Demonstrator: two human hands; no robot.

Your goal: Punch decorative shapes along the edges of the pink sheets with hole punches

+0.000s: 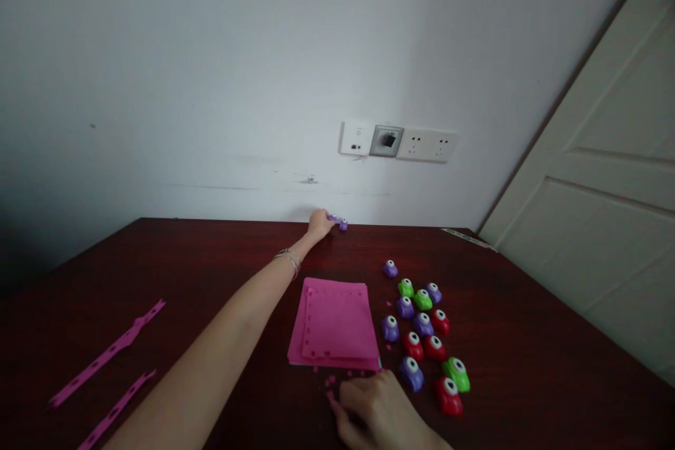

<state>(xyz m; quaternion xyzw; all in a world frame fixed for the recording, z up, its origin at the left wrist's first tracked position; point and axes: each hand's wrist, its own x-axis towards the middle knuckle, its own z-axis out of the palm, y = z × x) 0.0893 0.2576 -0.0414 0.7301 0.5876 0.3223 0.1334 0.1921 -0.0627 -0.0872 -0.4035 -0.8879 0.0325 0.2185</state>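
Note:
My left hand (319, 223) is stretched to the far edge of the table, its fingers closed on a small purple craft punch (332, 217). Just right of it stands another purple craft punch (343, 225). Near the front, my right hand (377, 408) rests on the table with curled fingers beside tiny pink paper cut-outs (331, 381); what its fingertips hold, if anything, is hidden. Between the two hands lies a stack of pink paper (340, 320), the top sheet punched along its left side and near its corners.
Right of the paper sit several purple, green and red craft punches (422, 324). Two punched pink paper strips (113, 349) lie on the left. A white wall with sockets (427, 145) rises behind the dark table (211, 246). A white door (606, 176) is on the right.

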